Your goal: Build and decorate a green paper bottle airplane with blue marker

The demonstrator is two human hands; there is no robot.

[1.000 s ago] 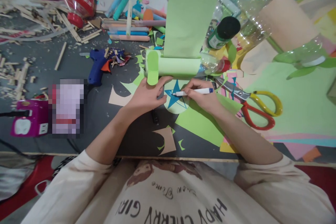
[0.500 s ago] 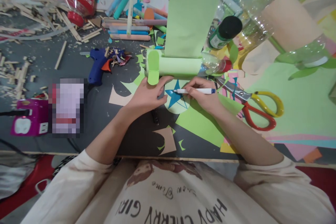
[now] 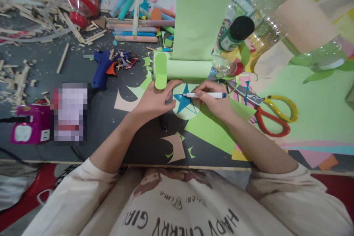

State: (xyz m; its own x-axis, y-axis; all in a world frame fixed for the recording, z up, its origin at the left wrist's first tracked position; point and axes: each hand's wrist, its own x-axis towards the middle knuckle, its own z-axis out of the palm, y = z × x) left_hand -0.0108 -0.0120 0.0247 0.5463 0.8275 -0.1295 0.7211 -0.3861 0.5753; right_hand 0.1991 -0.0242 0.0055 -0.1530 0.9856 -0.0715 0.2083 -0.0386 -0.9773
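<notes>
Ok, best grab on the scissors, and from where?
Likely the red loop and yellow loop, from the right and above. The scissors lie with both loops spread rightward, uncovered, while the blades point left, partly covered by paper scraps.

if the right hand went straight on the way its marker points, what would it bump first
Most likely the left hand, around the gap between thumb and index finger, after the marker crosses the part-blue star; tip height is unclear.

Dark grey tabletop [image 3: 143, 151], pale front edge [image 3: 226, 168]; red surfaces [image 3: 336, 190] below, far left and right.
</notes>
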